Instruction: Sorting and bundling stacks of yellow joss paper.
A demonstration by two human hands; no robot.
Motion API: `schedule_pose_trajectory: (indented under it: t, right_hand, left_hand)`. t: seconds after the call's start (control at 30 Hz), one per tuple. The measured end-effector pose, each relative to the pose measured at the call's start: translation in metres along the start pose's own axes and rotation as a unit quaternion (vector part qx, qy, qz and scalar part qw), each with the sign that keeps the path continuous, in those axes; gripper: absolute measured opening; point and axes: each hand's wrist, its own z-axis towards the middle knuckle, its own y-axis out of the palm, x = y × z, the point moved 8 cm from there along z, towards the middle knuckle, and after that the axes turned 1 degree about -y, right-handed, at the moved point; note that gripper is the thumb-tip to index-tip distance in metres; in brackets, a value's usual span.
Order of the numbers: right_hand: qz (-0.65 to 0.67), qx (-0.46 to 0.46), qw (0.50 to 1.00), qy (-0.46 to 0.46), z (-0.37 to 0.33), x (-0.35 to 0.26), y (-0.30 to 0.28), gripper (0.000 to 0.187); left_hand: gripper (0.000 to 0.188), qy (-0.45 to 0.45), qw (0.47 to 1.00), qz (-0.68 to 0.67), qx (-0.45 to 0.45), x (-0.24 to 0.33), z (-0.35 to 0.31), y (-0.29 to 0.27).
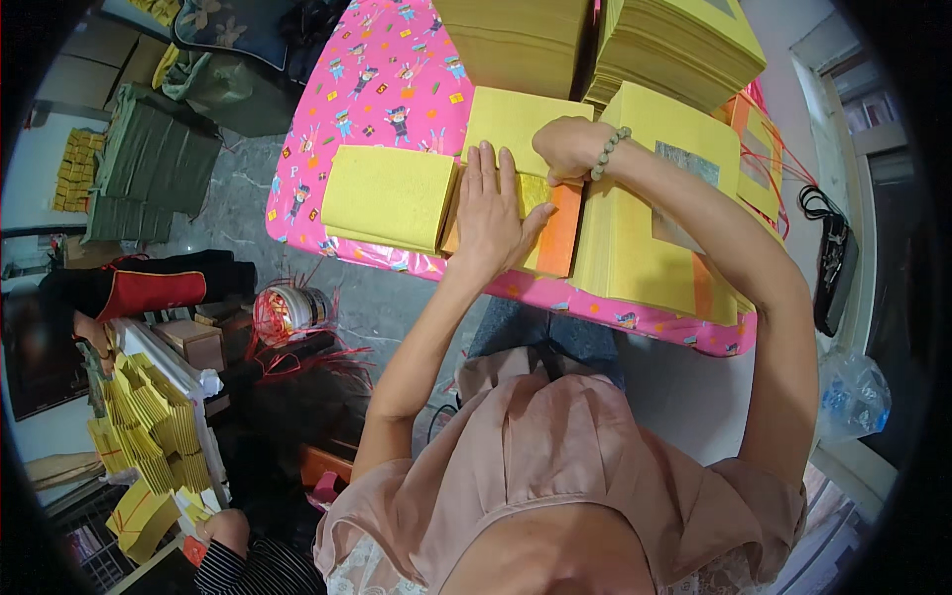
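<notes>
A yellow paper sheet with an orange band and a gold foil patch [534, 190] lies on the table before me. My left hand [491, 213] rests flat on it, fingers stretched out, thumb toward the orange band. My right hand [572, 149] is curled closed at the sheet's upper right part, its fingertips hidden; a green bead bracelet [610, 152] circles that wrist. To the left lies a folded yellow paper stack [387, 196]. On the right, under my right forearm, sits a thick yellow paper stack [625, 233] with a silver patch.
Tall yellow paper stacks [516, 50] stand at the back of the pink patterned tabletop [342, 89]. Red string [778, 149] hangs at the right. At lower left, another person's hand [226, 531] is near piled yellow paper bundles [149, 416]. A tub with red string [291, 309] stands on the floor.
</notes>
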Motion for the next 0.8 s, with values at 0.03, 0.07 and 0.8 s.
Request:
schedule_pose_trajectory:
  t: [0.03, 0.07, 0.8]
  right_hand:
    - [0.0, -0.002, 1.0, -0.001, 0.002, 0.001, 0.002, 0.031]
    - [-0.015, 0.001, 1.0, -0.01, 0.005, 0.0, 0.003, 0.033]
    - [-0.173, 0.119, 0.977, -0.026, -0.012, -0.019, -0.005, 0.035]
  left_hand:
    - [0.092, -0.001, 1.0, -0.009, 0.007, 0.0, 0.0, 0.0]
    - [0.092, -0.003, 1.0, -0.01, 0.006, -0.001, 0.0, 0.001]
    - [0.057, -0.259, 0.729, -0.623, 0.116, -0.029, -0.007, 0.012]
